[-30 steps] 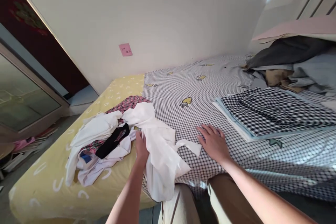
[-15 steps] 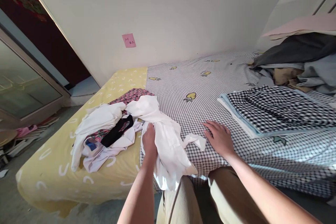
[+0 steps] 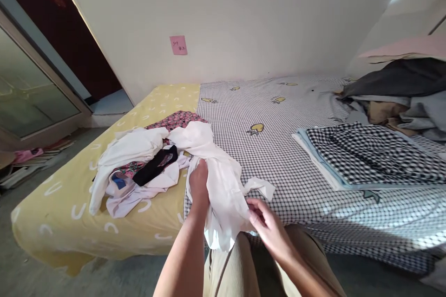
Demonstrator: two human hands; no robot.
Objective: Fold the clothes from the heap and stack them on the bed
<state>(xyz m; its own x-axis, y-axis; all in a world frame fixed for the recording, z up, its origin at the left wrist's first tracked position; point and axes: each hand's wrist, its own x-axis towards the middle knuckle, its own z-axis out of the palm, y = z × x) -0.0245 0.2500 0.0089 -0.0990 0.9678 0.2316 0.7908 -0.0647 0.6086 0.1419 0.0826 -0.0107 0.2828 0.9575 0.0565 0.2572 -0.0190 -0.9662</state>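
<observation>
A thin white garment [image 3: 223, 171] lies crumpled over the front edge of the bed, its lower end hanging toward my knees. My left hand [image 3: 200, 181] is closed on its left side. At the garment's right edge, my right hand [image 3: 266, 222] has its thumb and fingers close together on the cloth. A narrow white strip of the garment sticks out to the right, just above that hand. Left of my left hand is a loose heap with a white piece of clothing [image 3: 130, 146], a black item [image 3: 156, 165] and a pale lilac garment [image 3: 139, 195].
The bed has a yellow cover [image 3: 62, 209] on the left and a checked sheet [image 3: 237, 102] on the right. Folded black-and-white checked cloth [image 3: 376, 155] lies at right, with piled dark and grey clothes [image 3: 397, 79] behind. A pink note [image 3: 178, 45] hangs on the wall.
My right hand has moved left and toward me, from the checked sheet to the white garment's right edge, its fingers drawing together. My left hand keeps its hold.
</observation>
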